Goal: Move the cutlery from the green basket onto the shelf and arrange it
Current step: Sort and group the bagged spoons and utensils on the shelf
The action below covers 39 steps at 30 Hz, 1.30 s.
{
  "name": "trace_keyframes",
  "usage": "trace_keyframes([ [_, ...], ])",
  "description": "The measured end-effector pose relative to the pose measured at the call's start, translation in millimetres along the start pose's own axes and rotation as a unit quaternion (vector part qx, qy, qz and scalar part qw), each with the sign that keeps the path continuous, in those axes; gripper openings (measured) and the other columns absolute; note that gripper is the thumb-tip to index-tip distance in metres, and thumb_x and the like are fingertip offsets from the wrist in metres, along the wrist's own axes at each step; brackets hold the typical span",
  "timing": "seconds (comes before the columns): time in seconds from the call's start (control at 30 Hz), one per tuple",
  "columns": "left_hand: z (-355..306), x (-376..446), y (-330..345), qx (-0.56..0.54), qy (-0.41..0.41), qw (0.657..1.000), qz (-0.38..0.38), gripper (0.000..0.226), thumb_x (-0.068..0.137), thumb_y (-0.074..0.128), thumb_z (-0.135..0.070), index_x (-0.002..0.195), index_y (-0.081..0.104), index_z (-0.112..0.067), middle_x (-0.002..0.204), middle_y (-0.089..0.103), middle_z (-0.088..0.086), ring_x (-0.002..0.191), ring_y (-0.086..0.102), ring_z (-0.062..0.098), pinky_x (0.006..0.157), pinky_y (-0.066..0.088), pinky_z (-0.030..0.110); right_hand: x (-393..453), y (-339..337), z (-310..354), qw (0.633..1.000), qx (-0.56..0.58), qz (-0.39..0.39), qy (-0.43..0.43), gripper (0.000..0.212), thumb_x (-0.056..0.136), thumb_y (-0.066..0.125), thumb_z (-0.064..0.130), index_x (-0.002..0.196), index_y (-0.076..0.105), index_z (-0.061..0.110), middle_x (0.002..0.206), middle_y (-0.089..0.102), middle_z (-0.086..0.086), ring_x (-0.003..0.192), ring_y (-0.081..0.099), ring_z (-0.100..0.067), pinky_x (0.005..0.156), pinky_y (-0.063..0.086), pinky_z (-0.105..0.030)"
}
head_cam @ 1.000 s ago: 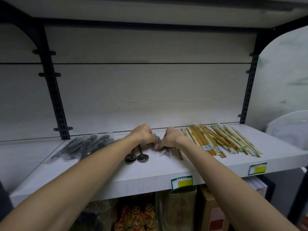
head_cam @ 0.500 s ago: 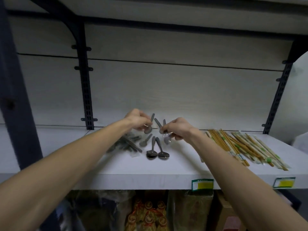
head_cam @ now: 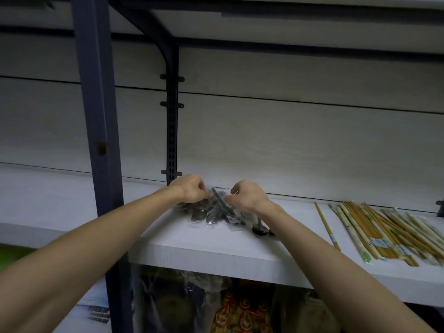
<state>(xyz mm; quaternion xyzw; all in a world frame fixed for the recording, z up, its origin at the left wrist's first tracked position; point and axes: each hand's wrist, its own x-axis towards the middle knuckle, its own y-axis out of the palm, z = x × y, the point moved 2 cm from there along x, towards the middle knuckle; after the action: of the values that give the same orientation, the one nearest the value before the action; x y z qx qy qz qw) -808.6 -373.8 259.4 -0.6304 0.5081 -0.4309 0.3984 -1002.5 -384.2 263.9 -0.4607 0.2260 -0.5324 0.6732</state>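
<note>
Wrapped spoons [head_cam: 213, 212] piled mid-shelf [head_cam: 216, 246], close to back panel, just right of slotted upright [head_cam: 172, 140]. Clear film over dark metal: light, stiff pieces, slick wrap, likely to slide over each other; best taken at handles or by loose film ends, 1 or 2 at a time. Left hand [head_cam: 191, 191] at pile's left edge, fingers curled, appears to pinch wrap; right hand [head_cam: 247, 195] at right edge, fingers curled, seems to pinch something small, contact too blurred to confirm. Bare spoons [head_cam: 260, 230] just right of pile, partly hidden under right forearm. Chopsticks [head_cam: 374, 234] fanned well right, 1 stray stick nearer. Blue post [head_cam: 96, 140] close left limits elbow room. Green basket not identifiable. Bagged goods [head_cam: 240, 313] below shelf.
</note>
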Motion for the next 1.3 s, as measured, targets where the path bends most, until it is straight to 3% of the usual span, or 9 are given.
trace_keyframes([
  [0.17,-7,-6,6,0.015,0.010,0.999,0.032,0.050,0.089,0.058,-0.069,0.095,0.071,-0.021,0.098,0.070,-0.001,0.091,0.066,0.021,0.080,0.052,0.036,-6,3,-14,0.997,-0.045,0.058,-0.019,0.040,0.094,0.050,0.047,0.084,0.070,0.015,0.084,0.071,-0.005,0.086,0.066,-0.027,0.071,0.047,-0.031],
  [0.3,-20,-8,11,0.061,0.029,0.997,0.033,0.056,0.086,0.055,-0.075,0.090,0.068,-0.020,0.093,0.068,0.000,0.085,0.063,0.021,0.068,0.046,0.035,-9,7,-38,0.997,-0.051,0.052,-0.038,0.031,0.096,0.049,0.040,0.071,0.059,0.024,0.082,0.065,0.000,0.089,0.063,-0.028,0.077,0.049,-0.035],
  [0.47,-34,-10,18,0.113,0.046,0.992,0.020,0.051,0.084,0.053,-0.077,0.085,0.061,-0.027,0.094,0.063,-0.002,0.088,0.059,0.024,0.068,0.040,0.034,-20,7,-53,0.995,-0.058,0.039,-0.066,0.019,0.093,0.051,0.026,0.085,0.068,0.022,0.089,0.072,-0.002,0.089,0.063,-0.026,0.078,0.051,-0.034],
  [0.7,-40,-12,22,0.116,0.044,0.992,0.029,0.049,0.086,0.052,-0.077,0.082,0.057,-0.029,0.090,0.063,-0.003,0.081,0.059,0.019,0.065,0.041,0.033,-29,1,-63,0.995,-0.048,0.040,-0.078,0.021,0.093,0.054,0.023,0.099,0.074,0.019,0.097,0.074,-0.001,0.094,0.065,-0.023,0.084,0.053,-0.035],
  [0.8,-43,-11,18,0.113,0.036,0.993,0.027,0.053,0.085,0.055,-0.076,0.087,0.064,-0.023,0.092,0.065,0.000,0.081,0.060,0.019,0.062,0.041,0.032,-32,-10,-66,0.997,0.015,0.016,-0.070,0.032,0.094,0.049,0.011,0.114,0.073,0.018,0.095,0.072,-0.001,0.091,0.066,-0.017,0.084,0.050,-0.028],
  [0.9,-47,-8,13,0.132,0.047,0.990,-0.023,0.067,0.084,0.053,-0.078,0.097,0.069,-0.014,0.099,0.065,0.004,0.088,0.062,0.026,0.068,0.047,0.034,-31,-26,-72,0.997,0.027,-0.030,-0.067,0.038,0.091,0.047,0.006,0.117,0.071,0.018,0.111,0.072,-0.002,0.109,0.063,-0.019,0.095,0.048,-0.028],
  [1.0,-55,-6,14,0.117,0.074,0.989,-0.044,0.066,0.086,0.051,-0.077,0.107,0.068,-0.017,0.115,0.063,0.005,0.104,0.060,0.027,0.080,0.050,0.039,-29,-34,-80,0.999,0.019,-0.013,-0.044,0.031,0.092,0.054,0.013,0.117,0.072,0.017,0.123,0.070,0.000,0.118,0.061,-0.016,0.099,0.045,-0.026],
  [1.17,-77,-13,25,0.129,0.148,0.980,-0.012,0.059,0.091,0.052,-0.069,0.129,0.059,-0.024,0.140,0.053,0.001,0.125,0.051,0.026,0.092,0.044,0.040,-31,-28,-83,0.998,-0.007,0.041,-0.036,0.033,0.090,0.067,0.036,0.117,0.071,0.018,0.111,0.070,0.004,0.105,0.063,-0.016,0.092,0.048,-0.029],
  [1.3,-93,-16,32,0.124,0.234,0.963,0.041,0.048,0.099,0.051,-0.054,0.138,0.055,-0.027,0.147,0.049,-0.003,0.134,0.046,0.023,0.106,0.040,0.044,-37,-26,-84,0.997,-0.034,0.051,-0.035,0.029,0.090,0.065,0.048,0.103,0.069,0.023,0.093,0.065,0.005,0.090,0.060,-0.017,0.082,0.048,-0.032],
])
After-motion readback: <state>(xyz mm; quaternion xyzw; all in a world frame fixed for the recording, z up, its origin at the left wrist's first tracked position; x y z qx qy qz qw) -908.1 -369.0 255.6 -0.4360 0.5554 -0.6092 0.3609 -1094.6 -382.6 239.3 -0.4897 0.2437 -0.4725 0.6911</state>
